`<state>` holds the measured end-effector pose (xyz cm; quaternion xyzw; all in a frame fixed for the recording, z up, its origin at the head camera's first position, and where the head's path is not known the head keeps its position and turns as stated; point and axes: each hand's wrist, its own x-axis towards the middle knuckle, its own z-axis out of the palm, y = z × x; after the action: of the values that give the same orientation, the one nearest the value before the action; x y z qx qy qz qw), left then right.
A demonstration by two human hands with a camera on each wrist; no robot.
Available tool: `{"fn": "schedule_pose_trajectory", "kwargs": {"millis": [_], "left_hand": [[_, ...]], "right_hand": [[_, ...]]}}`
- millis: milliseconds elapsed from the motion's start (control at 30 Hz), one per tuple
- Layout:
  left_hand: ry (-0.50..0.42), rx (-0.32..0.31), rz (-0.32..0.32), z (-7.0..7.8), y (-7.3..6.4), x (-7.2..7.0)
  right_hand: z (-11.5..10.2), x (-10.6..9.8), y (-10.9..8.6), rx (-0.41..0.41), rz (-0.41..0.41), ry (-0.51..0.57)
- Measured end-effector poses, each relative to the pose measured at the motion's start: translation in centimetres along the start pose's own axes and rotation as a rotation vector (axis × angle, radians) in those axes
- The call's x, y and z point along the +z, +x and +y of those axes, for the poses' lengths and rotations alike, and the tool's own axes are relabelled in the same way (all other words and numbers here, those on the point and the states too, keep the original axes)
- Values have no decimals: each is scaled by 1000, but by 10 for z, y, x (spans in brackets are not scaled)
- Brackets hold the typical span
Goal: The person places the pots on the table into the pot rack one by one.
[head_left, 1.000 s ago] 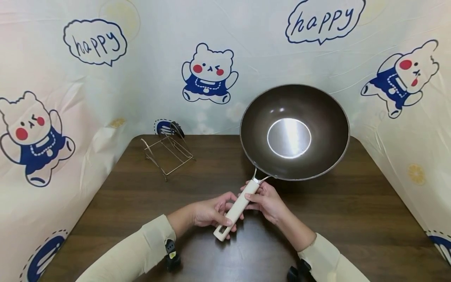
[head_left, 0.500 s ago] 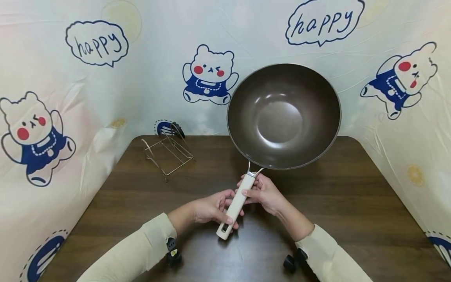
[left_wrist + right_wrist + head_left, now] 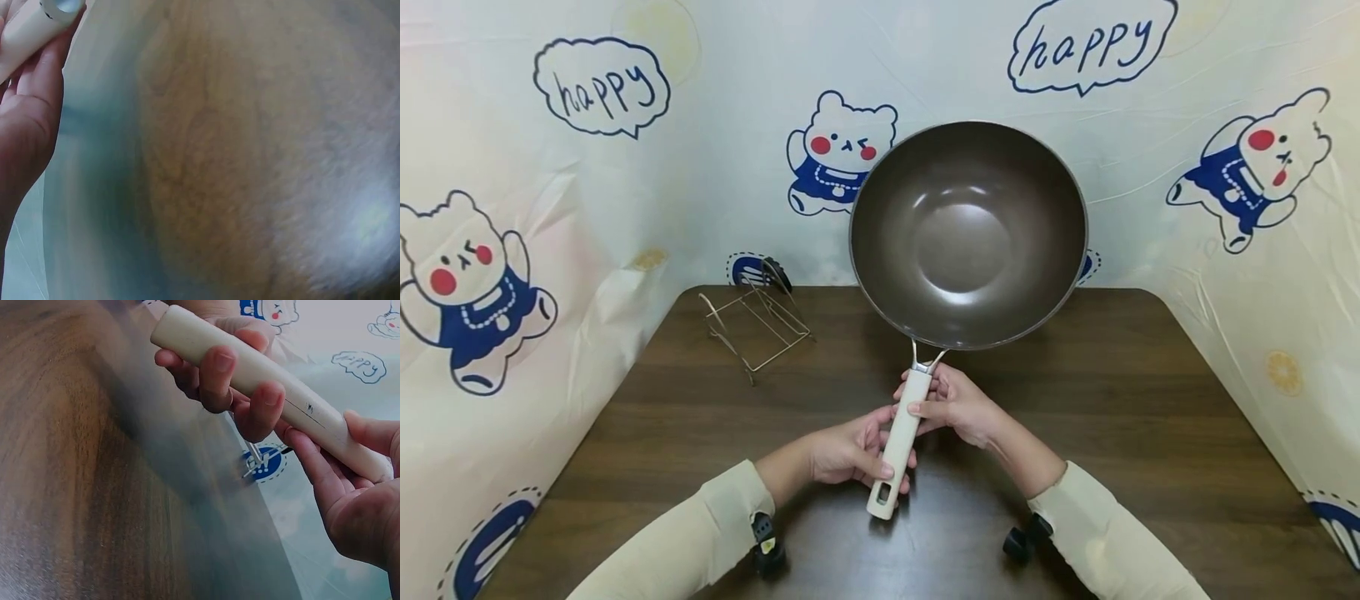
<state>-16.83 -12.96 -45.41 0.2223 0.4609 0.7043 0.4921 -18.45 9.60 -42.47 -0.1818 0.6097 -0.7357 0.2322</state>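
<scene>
A dark brown wok (image 3: pixel 966 242) with a cream handle (image 3: pixel 901 442) is held up over the table, its inside facing the head camera. My left hand (image 3: pixel 853 450) grips the handle near its holed end, thumb on top and fingers underneath. Closer to the metal bracket (image 3: pixel 925 357), my right hand (image 3: pixel 962 407) holds the same handle between thumb and fingers. Seen from the right wrist, the left fingers (image 3: pixel 215 372) curl round the handle's underside, which bears dark scratch marks. Only part of the left hand (image 3: pixel 31 112) and the handle end show in the left wrist view.
A thin wire rack (image 3: pixel 760 325) stands at the back left of the brown wooden table (image 3: pixel 1150 433). Behind and beside the table hangs a pale cloth (image 3: pixel 722 125) printed with bears. Both sleeved wrists carry small black cameras.
The wok has swung left and risen, tilting further toward the head camera. Its handle stands more upright, and my right hand has shifted slightly left with it. The left hand stays nearly in place.
</scene>
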Motion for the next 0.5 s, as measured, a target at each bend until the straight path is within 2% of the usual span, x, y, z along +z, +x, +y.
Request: {"fn": "schedule_pose_trajectory", "kwargs": {"millis": [267, 500], "left_hand": [[-7, 83, 51, -4, 2, 7], [-6, 116, 127, -13, 4, 10]], "right_hand": [[-4, 3, 3, -73, 18, -9], [-2, 6, 7, -62, 68, -51]]}}
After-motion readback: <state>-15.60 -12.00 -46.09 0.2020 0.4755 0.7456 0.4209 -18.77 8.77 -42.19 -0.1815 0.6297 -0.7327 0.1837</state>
